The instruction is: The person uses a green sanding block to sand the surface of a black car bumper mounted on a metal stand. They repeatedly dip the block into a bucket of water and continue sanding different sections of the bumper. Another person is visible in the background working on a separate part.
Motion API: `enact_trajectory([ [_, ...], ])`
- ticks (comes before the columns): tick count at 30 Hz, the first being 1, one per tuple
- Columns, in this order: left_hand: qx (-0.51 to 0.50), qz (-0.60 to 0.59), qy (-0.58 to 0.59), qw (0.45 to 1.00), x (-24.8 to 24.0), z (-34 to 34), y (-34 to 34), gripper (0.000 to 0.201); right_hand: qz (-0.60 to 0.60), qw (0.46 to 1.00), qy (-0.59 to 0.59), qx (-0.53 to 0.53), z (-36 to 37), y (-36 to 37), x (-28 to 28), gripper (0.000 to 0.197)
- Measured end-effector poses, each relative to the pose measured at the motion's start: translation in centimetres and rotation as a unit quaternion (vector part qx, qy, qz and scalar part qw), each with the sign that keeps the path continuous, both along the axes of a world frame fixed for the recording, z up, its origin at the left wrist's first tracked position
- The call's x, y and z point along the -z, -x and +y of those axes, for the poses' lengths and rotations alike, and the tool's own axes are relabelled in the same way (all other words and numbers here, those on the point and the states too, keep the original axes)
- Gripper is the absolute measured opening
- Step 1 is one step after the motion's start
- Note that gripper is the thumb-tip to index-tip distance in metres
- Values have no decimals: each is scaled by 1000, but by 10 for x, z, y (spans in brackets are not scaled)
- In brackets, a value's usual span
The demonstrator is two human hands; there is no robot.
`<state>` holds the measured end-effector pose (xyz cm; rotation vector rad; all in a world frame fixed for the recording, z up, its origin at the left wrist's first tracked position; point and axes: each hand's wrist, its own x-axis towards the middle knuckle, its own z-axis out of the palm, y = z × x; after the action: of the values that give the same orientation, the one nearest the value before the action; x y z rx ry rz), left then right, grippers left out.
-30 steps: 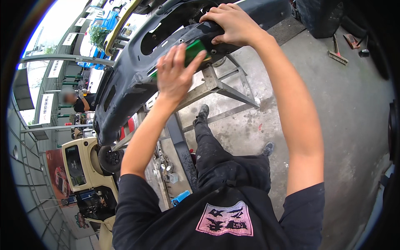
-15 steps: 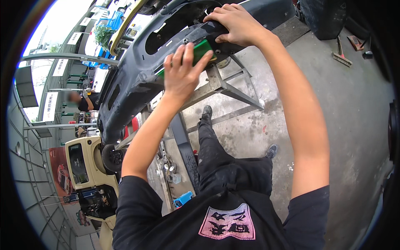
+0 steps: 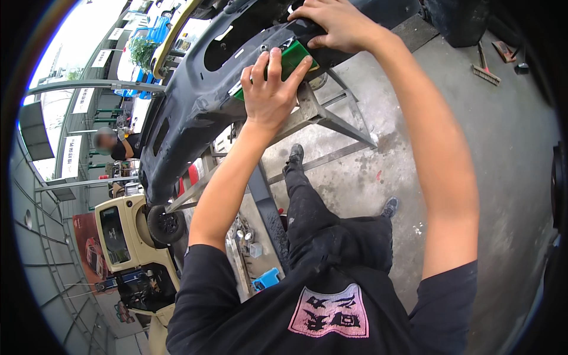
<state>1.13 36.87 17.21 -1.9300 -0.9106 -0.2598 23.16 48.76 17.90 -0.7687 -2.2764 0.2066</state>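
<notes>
Grip: left hand [image 3: 269, 94] is closed over a green block [image 3: 292, 58], fingers spread along it and thumb toward its right end. Block lies against the dark moulded panel [image 3: 192, 109], near the edge facing the person; the spread fingers presumably share pressure along its length. Right hand [image 3: 342, 26] lies on the same panel farther right, fingers and thumb apart; cannot tell whether it clamps or only rests, though it probably steadies the part. Panel sits over a metal stand [image 3: 343, 125], likely so its surface is at working height and the person can stay upright. Containers: a small clear container [image 3: 255, 250] stands low beside the stand, contents too small to make out; near it is a blue plastic object [image 3: 267, 278], perhaps a box, its inside unreadable. Large dark object [image 3: 458, 23] at upper right: cannot tell whether it is a bin.
</notes>
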Motion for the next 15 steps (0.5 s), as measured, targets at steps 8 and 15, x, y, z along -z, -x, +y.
enact_trajectory([
  [8,21,-51,-22,998,11,-2,11,56,-149,987,54,3,12,-7,-32,68],
  [15,21,-88,-42,995,30,-3,22,53,-89,994,54,35,11,2,-28,54],
])
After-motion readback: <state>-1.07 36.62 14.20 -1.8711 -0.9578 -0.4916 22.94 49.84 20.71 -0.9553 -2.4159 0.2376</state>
